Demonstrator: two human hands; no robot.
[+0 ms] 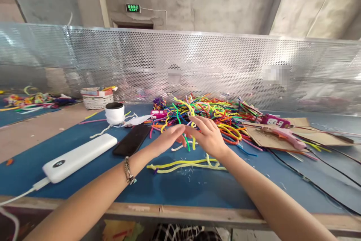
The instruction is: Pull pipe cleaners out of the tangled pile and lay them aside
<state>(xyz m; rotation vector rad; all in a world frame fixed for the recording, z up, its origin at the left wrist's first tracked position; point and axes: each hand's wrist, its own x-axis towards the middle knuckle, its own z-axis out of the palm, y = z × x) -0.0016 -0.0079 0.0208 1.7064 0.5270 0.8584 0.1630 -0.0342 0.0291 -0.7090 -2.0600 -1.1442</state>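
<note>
Green pipe cleaner [178, 116]: axis near-vert in view, top leans L
L hand [172, 136], R hand [209, 135]: can't tell grip
Basket [97, 102]: yellow bits [109, 88] at rim

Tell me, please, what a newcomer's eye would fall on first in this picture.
Probably the bright, many-coloured tangle of fuzzy strands, heaped toward the back of the blue table top, with the left hand and right hand close together before it. Next might come the white power bank at the left, beside a black phone, and the green exit sign above the perforated metal screen.
</note>
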